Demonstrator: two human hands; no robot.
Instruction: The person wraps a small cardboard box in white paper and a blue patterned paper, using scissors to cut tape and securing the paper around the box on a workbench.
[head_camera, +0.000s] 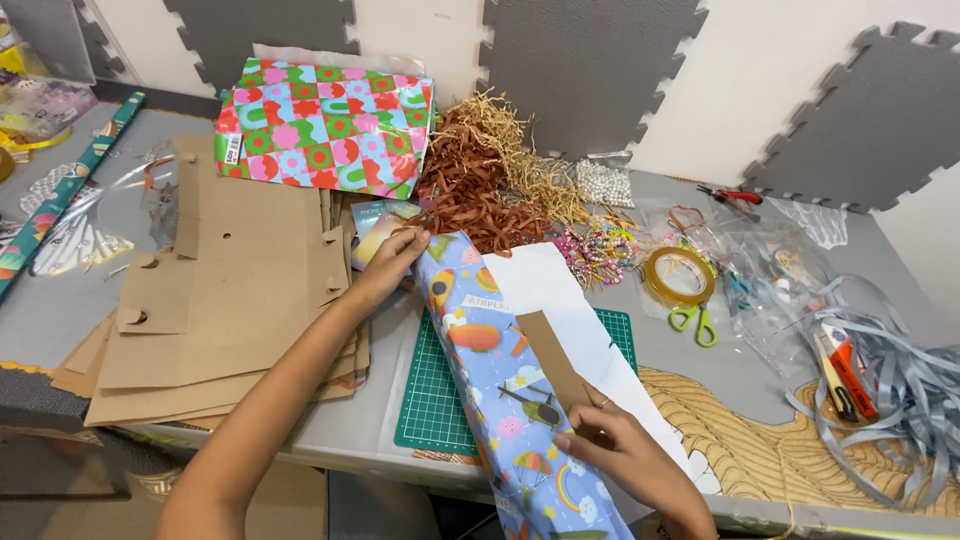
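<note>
A long box (500, 390) wrapped in blue picture paper lay slantwise across a green cutting mat (430, 400), its far end toward the shredded paper, its near end running off the table (340, 430) edge. White paper (560, 300), the wrap's plain side, spread out to the right of it, and a brown card strip (553, 362) lay on the seam.

Containers were few. A clear bag (606, 183) at the back held small white beads. More clear bags (760, 270) at the right held small bits too blurred to name. Brown and tan paper shred (480, 180) sat loose in a heap, in nothing.

The left hand (385, 268) reached far forward, arm nearly straight, its fingers curled over the box's far end and pressing the paper there. The right hand (620, 450) lay close in, wrist bent, thumb and fingers pinched narrow on the near end of the strip, a ring on one finger.

Flat cardboard sheets (220, 300) lay stacked at the left, a bright checked parcel (325, 125) behind them. A tape roll (678, 275) and green-handled scissors (695, 322) lay right of the box, with grey ribbon (900, 390) tangled further off.
</note>
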